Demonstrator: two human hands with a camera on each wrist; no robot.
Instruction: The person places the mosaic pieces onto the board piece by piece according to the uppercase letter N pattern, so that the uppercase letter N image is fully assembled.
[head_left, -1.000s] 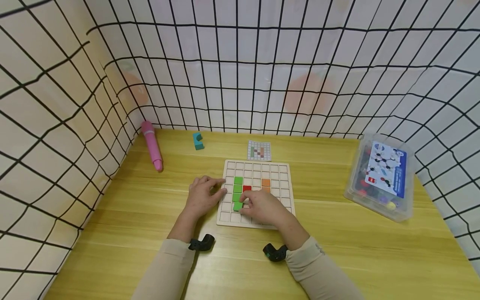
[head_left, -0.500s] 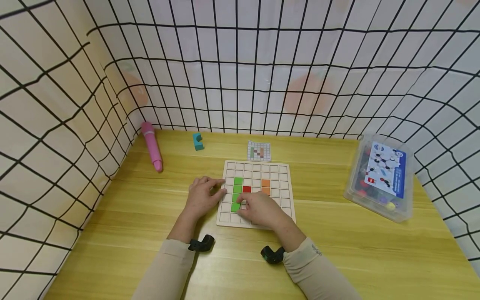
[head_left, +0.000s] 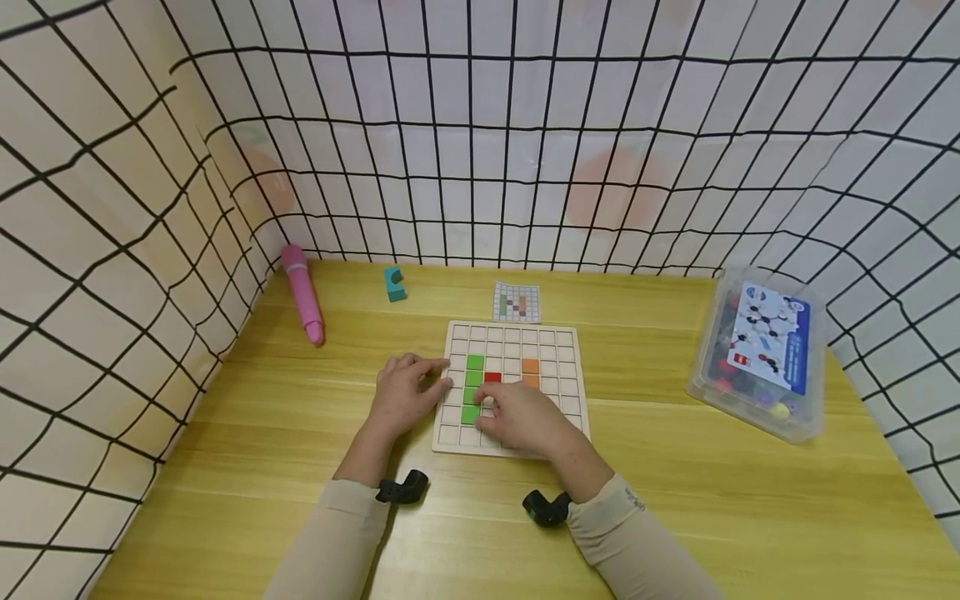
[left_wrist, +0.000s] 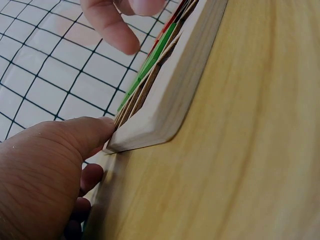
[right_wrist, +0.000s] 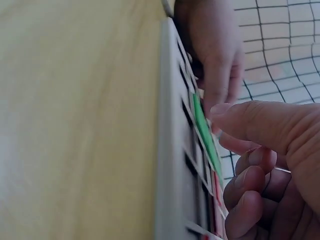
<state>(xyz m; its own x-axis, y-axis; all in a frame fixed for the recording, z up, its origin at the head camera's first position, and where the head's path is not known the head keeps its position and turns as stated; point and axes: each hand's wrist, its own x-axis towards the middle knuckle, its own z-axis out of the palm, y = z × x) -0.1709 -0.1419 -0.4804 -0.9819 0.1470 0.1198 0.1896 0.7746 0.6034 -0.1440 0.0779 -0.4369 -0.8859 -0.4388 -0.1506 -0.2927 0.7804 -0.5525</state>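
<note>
A wooden grid board (head_left: 558, 337) lies flat on the table. Green square tiles (head_left: 475, 376) form a column on its left side, with a red tile (head_left: 492, 377) beside them. Orange tiles (head_left: 531, 366) sit further right, partly behind my right hand (head_left: 525, 417). That hand is over the board, its thumb and index finger apart near the lowest green tile; nothing shows between them. In the right wrist view its other fingers (right_wrist: 247, 200) are loosely bent. My left hand (head_left: 403, 396) rests at the board's left edge, the thumb (left_wrist: 87, 135) touching its corner in the left wrist view.
Behind the board lies a small pattern card (head_left: 517, 302). A teal block (head_left: 394, 284) and a pink microphone-shaped object (head_left: 303, 293) are at the back left. A clear plastic box (head_left: 765, 350) with coloured pieces stands right. Black wire mesh (head_left: 472, 150) borders the table.
The lowest green tile, tilted a second ago, now lies square in its cell. My right hand has shifted slightly left and its fingers are off that tile. My left hand stays put.
</note>
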